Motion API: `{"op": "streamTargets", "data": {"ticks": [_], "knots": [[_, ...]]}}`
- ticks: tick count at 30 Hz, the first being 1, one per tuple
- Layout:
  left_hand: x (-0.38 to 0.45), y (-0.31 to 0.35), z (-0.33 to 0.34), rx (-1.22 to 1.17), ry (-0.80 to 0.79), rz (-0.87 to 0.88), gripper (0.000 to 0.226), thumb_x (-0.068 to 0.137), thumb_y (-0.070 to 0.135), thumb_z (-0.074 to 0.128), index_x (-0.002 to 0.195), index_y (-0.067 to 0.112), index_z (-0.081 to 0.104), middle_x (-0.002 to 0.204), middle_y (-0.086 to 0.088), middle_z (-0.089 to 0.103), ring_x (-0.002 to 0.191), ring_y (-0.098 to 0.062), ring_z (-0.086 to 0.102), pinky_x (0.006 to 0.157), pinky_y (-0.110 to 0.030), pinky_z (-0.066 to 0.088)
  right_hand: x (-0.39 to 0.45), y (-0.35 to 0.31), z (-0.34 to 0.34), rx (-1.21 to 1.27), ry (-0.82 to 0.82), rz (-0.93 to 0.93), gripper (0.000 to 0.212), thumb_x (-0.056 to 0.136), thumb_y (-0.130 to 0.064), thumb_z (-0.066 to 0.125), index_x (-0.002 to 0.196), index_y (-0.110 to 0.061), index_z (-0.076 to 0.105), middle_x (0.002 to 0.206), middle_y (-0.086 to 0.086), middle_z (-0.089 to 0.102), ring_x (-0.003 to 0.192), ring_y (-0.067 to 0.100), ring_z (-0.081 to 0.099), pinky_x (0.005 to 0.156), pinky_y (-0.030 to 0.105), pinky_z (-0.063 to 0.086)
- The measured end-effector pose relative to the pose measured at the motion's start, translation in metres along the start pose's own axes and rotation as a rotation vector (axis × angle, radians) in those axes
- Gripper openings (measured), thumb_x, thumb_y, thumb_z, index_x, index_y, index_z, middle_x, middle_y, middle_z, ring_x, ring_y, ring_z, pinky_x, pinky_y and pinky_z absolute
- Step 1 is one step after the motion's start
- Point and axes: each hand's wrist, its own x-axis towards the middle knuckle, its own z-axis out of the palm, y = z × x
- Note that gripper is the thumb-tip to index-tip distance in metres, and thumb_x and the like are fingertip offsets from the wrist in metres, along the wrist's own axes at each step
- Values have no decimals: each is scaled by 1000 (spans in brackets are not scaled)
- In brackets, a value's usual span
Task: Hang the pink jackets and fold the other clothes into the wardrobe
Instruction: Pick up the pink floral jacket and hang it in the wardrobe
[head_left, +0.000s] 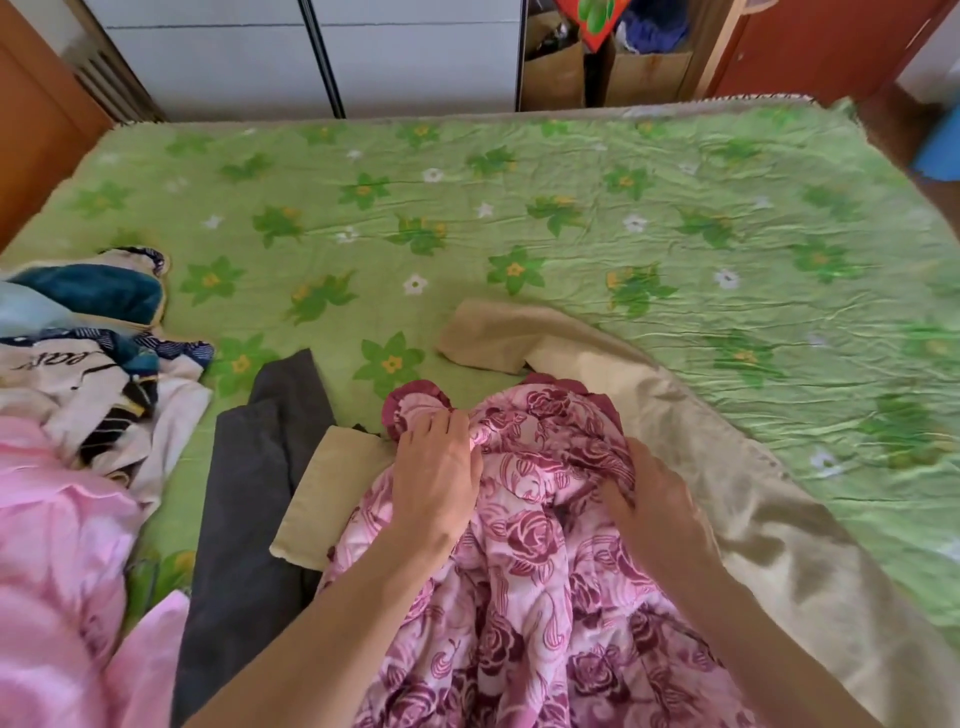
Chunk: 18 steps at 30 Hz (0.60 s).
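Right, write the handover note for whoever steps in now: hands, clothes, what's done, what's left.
Left hand: grips a bunch of the rose-print pink jacket near its dark-trimmed edge.
Right hand: grips the same jacket's fabric on the other side.
The jacket lies on a beige garment spread on the green floral bedsheet.
A dark grey garment lies left of it, unfolded. A plain pink jacket and a crumpled white-and-navy garment sit at the left edge.
Done: nothing visibly hung or folded.
Left: hang both pink jackets, fold the rest, put everything in the wardrobe.
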Motion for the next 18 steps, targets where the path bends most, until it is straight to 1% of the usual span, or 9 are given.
{"op": "streamTargets", "data": {"ticks": [2,3,4,5,8,11,13,15,18], "knots": [[-17,6,-28,-32,33,37,41,104,32,60,137,9,57,130,-7,65,122,-24,59,112,-35,44,-21,-4,-26,55,21,-43,49,105,-30,54,149,-10,45,96,5,67,66,20,64,58,31,58],[-27,9,-43,-49,45,56,44,104,35,60,139,9,56,130,-6,65,121,-23,59,112,-35,44,-32,-8,-39,68,44,-72,45,105,-26,55,146,-9,49,90,2,66,61,16,62,54,24,54],[-37,12,-58,-62,51,71,47,103,39,57,141,11,55,131,-5,65,122,-22,59,113,-35,44,-45,-11,-53,80,70,-102,41,105,-24,55,142,-8,53,85,-1,66,56,11,59,49,18,48],[-48,14,-74,-64,52,84,50,103,44,51,143,14,54,131,-2,64,122,-21,59,113,-35,43,-59,-15,-68,97,90,-134,38,104,-23,56,138,-7,56,80,-3,64,53,8,58,45,16,45],[-81,19,-119,-61,58,105,52,101,50,40,135,17,61,125,1,65,120,-19,58,111,-37,43,-101,-30,-111,165,102,-216,26,99,-31,56,120,-16,60,69,-2,63,45,10,59,39,26,50],[-117,24,-160,-75,89,110,38,104,42,49,125,13,64,120,-2,67,119,-24,59,107,-39,44,-145,-48,-152,219,138,-344,16,98,-29,61,112,-22,59,65,-6,64,45,11,62,32,31,46],[-142,30,-185,-121,136,110,32,103,36,55,119,11,64,111,-4,67,111,-28,61,99,-43,48,-175,-59,-177,209,161,-393,14,97,-33,61,108,-25,59,63,-5,63,47,12,64,32,31,45],[-167,39,-210,-201,223,123,29,102,35,56,113,10,64,102,-3,65,101,-30,62,90,-46,52,-202,-67,-199,192,166,-404,13,99,-29,62,108,-19,61,63,-5,61,48,13,64,34,27,46],[-198,57,-248,-274,352,158,28,100,37,56,110,11,62,98,-2,62,93,-30,60,83,-49,54,-237,-74,-231,60,254,-442,17,99,-28,62,110,-15,64,72,-10,57,55,9,58,45,19,47]]}}
